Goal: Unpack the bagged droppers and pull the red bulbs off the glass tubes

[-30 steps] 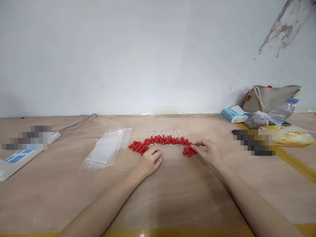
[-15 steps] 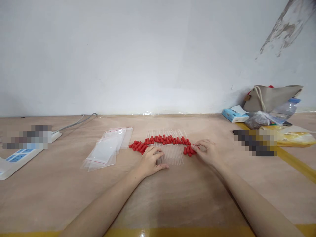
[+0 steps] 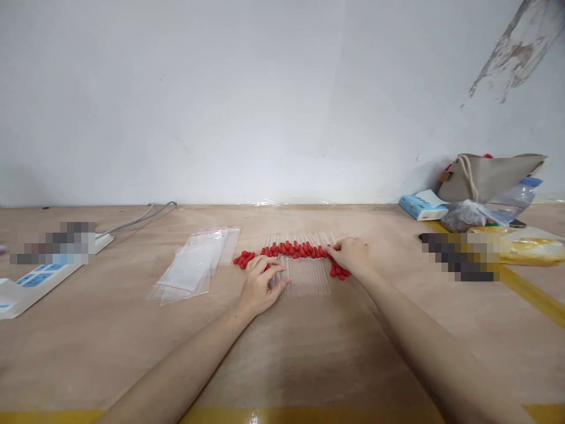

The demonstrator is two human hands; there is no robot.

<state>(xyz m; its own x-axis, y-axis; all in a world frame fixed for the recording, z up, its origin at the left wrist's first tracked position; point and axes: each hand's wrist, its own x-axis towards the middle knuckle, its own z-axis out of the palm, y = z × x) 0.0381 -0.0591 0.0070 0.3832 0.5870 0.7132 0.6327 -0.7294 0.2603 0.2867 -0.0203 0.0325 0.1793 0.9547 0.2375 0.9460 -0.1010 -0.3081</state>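
A row of clear glass droppers lies on the wooden table, with several red rubber bulbs strewn across and beside them. My left hand rests on the left end of the droppers, fingers stretched out flat. My right hand lies over the right end of the bulb row, fingers curled down onto the red bulbs; what it grips, if anything, is hidden.
A stack of clear zip bags lies left of the droppers. A white power strip with cable is at far left. At right stand a grey bag, a blue box, plastic bags and yellow packets.
My right hand has moved left and up onto the row of red bulbs. My left hand has spread its fingers over the droppers' left end.
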